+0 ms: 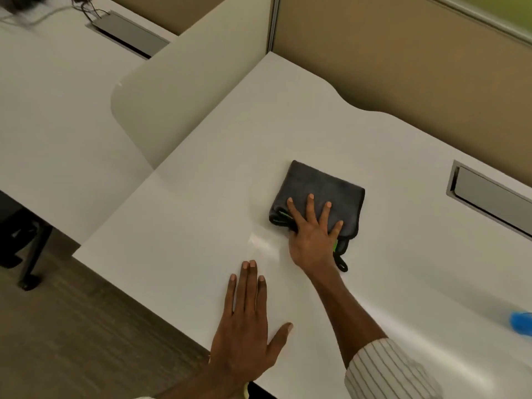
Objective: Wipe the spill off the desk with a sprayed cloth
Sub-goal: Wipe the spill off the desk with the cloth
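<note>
Near the desk's [374, 145] front edge the left hand [247, 321] lies flat and open, bracing. Just beyond it glistens a wet streak [263, 244], and past that the right hand [312, 234] presses spread fingers on the folded grey cloth [322, 185], mid-desk. Best now: keep the palm flat and draw the cloth back across that streak with even pressure.

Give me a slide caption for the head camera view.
Right hand presses a folded grey cloth on the white desk; left hand lies flat.
</note>
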The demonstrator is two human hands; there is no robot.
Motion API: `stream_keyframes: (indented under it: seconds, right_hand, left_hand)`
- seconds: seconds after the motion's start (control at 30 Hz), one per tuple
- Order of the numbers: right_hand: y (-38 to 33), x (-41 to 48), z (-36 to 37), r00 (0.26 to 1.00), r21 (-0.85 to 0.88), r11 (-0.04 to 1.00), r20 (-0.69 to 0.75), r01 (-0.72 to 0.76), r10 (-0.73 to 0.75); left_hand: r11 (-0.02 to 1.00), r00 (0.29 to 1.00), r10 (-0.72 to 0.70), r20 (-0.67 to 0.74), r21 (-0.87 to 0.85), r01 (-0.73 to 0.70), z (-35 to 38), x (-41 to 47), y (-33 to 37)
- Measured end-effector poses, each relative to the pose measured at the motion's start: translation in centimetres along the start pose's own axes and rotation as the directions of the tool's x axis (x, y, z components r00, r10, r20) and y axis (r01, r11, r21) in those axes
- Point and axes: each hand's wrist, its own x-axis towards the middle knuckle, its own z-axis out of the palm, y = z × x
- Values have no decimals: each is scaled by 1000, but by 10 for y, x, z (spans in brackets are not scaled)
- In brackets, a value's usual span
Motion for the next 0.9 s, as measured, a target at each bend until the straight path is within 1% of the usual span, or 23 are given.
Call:
stream_keyframes:
  seconds: [0.13,0.2,0.27,0.37,0.47,0.53,0.6,0.7,0.8,0.9]
  right_hand:
    - [10,83,-20,997,45,996,16,-80,79]
    - [12,100,-24,995,55,994,32,-98,96]
    - [9,96,-25,995,40,995,42,-97,95]
    - [2,51,-17,995,45,995,45,-90,88]
    - [-9,-31,9,998,-6,998,-21,-66,66]
    - [-10,-75,23,997,-2,998,-46,-66,66]
    - [-2,-93,28,996,12,996,-33,-87,87]
    - [21,-76,17,993,3,993,-22,-115,115]
    - [55,-25,-4,986,4,986,-3,-169,169]
    - [97,25,-27,973,59,971,21,-232,231]
  left_hand:
    - [999,1000,6,-7,-34,-6,8,-1,-4]
    - [999,1000,6,-9,-39,-6,10,-1,-4]
    - [999,1000,2,-16,-37,-3,10,-1,-5]
    - [1000,1000,10,-25,-19,-11,13,-2,-5]
    - [1000,1000,15,-27,13,-14,15,-1,-5]
    - [999,1000,6,-26,37,-5,15,1,-4]
    - [998,1000,-12,-26,55,13,14,4,-3]
    - [998,1000,-7,-25,59,8,12,4,-2]
    - [999,1000,18,-23,49,-17,10,0,-2]
    - [999,999,23,-27,39,-22,6,0,-2]
